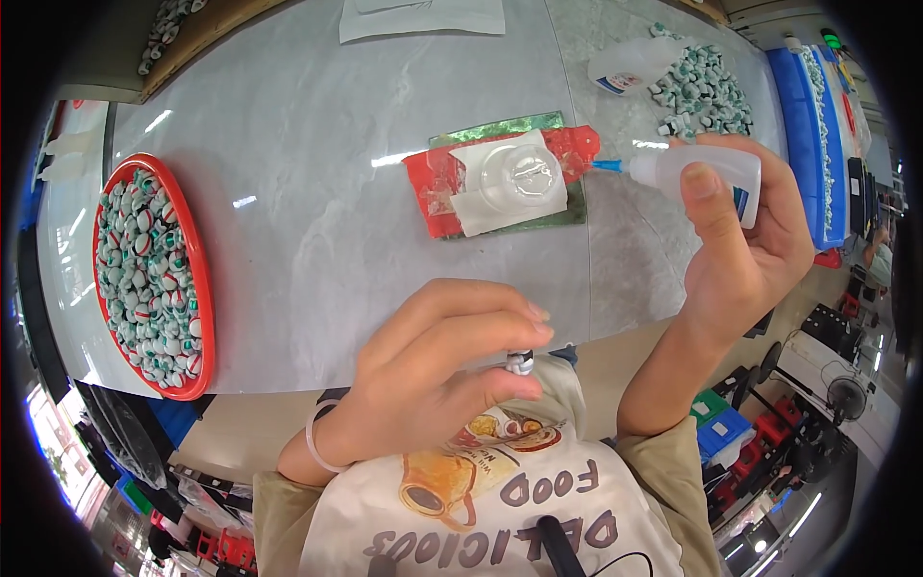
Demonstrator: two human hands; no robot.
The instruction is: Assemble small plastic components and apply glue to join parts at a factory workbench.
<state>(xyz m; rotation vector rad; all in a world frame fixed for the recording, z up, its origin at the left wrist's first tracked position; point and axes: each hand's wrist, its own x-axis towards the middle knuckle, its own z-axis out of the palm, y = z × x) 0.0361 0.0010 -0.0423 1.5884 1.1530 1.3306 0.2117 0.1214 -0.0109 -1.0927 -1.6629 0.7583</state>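
Observation:
My left hand (437, 370) is pinched on a small black-and-white part (520, 363), held close to my chest at the table's near edge. My right hand (745, 236) grips a translucent squeeze bottle (707, 171) lying sideways, its blue nozzle (607, 165) pointing left toward a clear round dome (520, 177). The dome sits on white paper over a red sheet (435, 185) on a green mat (495, 128) in the middle of the grey table (308, 173).
A red round tray (199, 288) full of small white, green and red caps lies at the left. Another heap of such caps (702, 91) and a second bottle (630, 69) lie at the far right, beside a blue crate (803, 125). White paper (423, 17) lies at the far edge.

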